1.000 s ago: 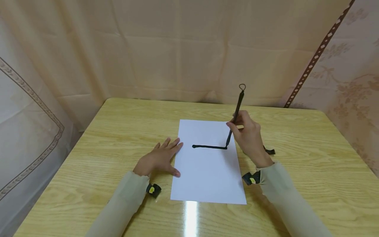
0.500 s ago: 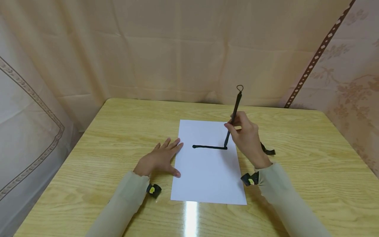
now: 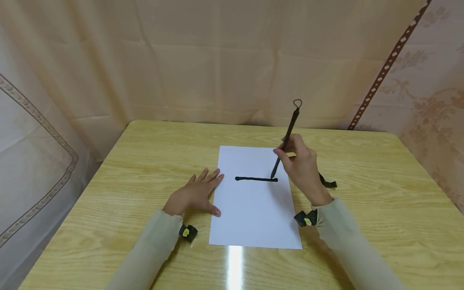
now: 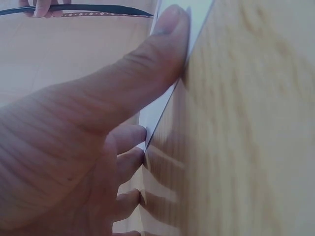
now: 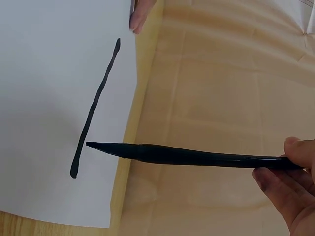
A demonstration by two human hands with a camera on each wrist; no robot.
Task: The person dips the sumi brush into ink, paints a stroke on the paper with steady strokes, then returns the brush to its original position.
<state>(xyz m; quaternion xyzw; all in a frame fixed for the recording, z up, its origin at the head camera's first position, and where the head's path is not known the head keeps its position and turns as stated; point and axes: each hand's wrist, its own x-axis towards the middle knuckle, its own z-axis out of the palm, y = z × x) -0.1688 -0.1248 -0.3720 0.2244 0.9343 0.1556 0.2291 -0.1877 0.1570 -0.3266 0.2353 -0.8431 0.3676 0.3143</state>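
Observation:
A white sheet of paper [image 3: 253,221] lies on the wooden table, with one black horizontal stroke [image 3: 255,179] across its upper half. My right hand [image 3: 301,165] pinches a black writing brush [image 3: 290,128] by its handle, thumb against fingers. The brush leans with its looped end up; its dark pointed tip [image 5: 110,149] is beside the stroke near its right end, and in the right wrist view it looks slightly apart from the line. My left hand [image 3: 197,194] rests spread at the paper's left edge, thumb [image 4: 170,29] and fingertips touching the sheet.
The wooden table [image 3: 380,193] extends on both sides of the paper. A beige curtain [image 3: 199,64] hangs behind its far edge. Dark straps with yellow marks sit at both wrists, such as the left strap [image 3: 188,233].
The brush tip has shifted a little left from the stroke's right end and seems to have lifted slightly. My left hand and the paper stay in place.

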